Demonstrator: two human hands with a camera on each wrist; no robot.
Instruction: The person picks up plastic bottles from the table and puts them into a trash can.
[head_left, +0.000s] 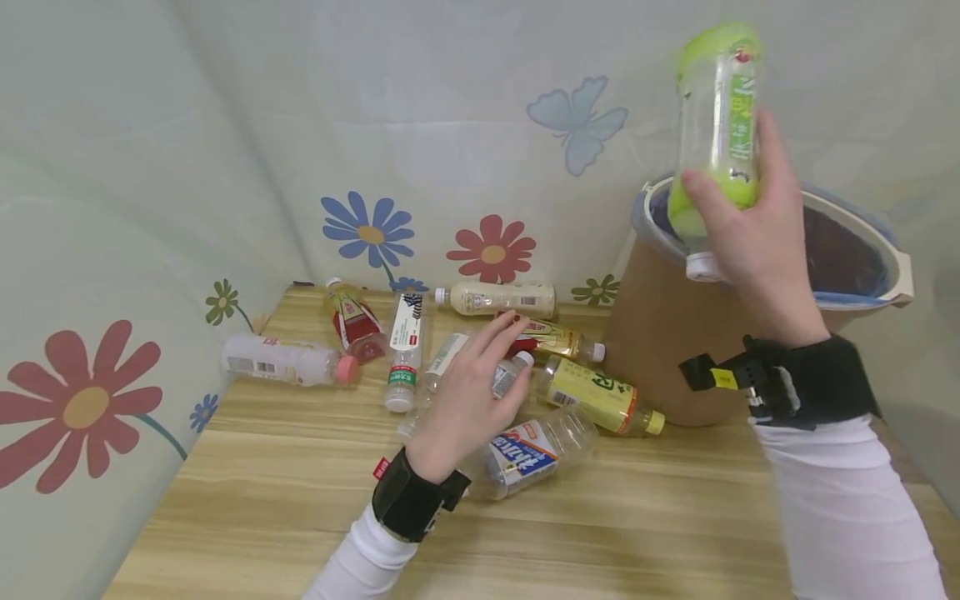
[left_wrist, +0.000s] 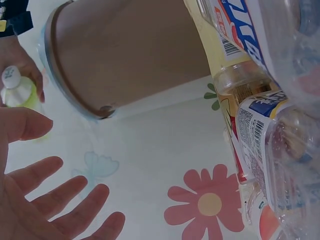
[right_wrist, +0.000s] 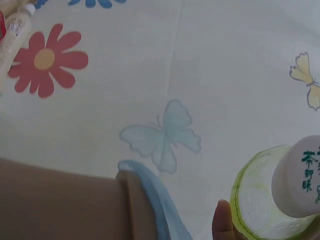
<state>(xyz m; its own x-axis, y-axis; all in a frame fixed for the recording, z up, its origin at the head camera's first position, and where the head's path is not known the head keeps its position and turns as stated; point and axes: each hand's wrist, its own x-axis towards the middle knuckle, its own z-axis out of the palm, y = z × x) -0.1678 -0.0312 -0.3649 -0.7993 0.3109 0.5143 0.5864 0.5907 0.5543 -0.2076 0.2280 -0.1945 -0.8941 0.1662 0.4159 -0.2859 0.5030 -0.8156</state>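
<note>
My right hand grips a clear plastic bottle with a green label, tilted cap-down above the near rim of a brown trash bin. In the right wrist view the bottle's white cap faces the camera. My left hand hovers over several bottles on the table, its fingers spread and holding nothing. Beneath and beside it lie a bottle with a blue and white label, a yellow-labelled bottle and a bottle with a white cap, partly hidden by the hand.
A blue liner covers the bin's rim. Farther left lie a pink-capped bottle, a red-labelled bottle and a white-labelled one. A cream bottle lies along the back edge of the wooden table, against a flowered curtain.
</note>
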